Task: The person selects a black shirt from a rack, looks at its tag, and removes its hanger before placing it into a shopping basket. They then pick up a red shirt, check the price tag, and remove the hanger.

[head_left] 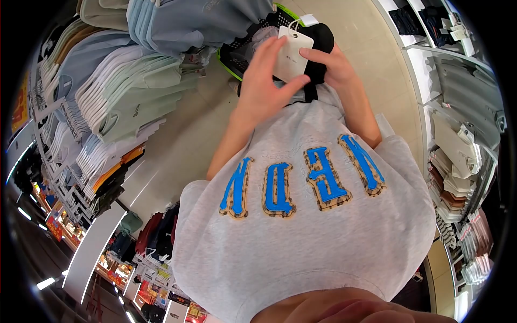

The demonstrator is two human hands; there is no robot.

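A white paper tag (293, 55) with small print hangs by a white string at the top centre. The fingers of my left hand (265, 83) lie along its left edge, with the thumb across its lower end. My right hand (335, 64) pinches the tag's right edge with its thumb, its other fingers hidden behind the tag and a black item (321, 40). A dark basket with a green rim (226, 67) stands behind my left hand, with a pale translucent item inside.
Racks of hanging shirts (142, 94) in blue, white and pale green fill the left side. On the right are white shelves (423, 75) with folded and hanging clothes. Between them runs a beige tiled floor (177, 140). Dark garments (156, 234) hang at the lower left.
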